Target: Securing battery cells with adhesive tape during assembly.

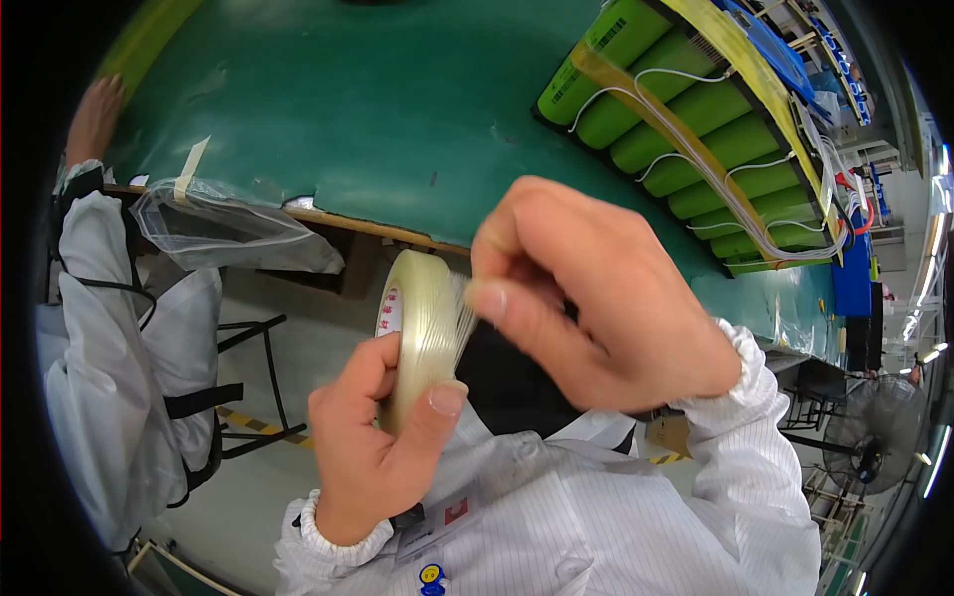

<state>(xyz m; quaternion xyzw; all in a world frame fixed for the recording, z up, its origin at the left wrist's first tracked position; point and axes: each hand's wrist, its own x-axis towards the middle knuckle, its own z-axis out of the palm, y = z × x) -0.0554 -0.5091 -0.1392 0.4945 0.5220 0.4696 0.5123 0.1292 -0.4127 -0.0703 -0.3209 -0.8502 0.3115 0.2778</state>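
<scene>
A roll of translucent filament tape (425, 318) stands on edge in front of my chest, just off the table's front edge. My left hand (373, 432) grips it, fingers in the core and thumb on the outer face. Closed in a pinch, my right hand (596, 298) holds the tape's loose end at the roll's right side. A short fibrous strip stretches between the roll and my right thumb. Beyond my right hand, a battery pack of green cylindrical cells (686, 139) rests on the table, with white wires and amber tape across it.
The green-topped table (397, 109) spans the far side. A clear plastic bag (238, 223) hangs taped to its front edge. At the left sits another person in a white coat, a hand (96, 114) on the table. A fan (874, 432) stands at the right.
</scene>
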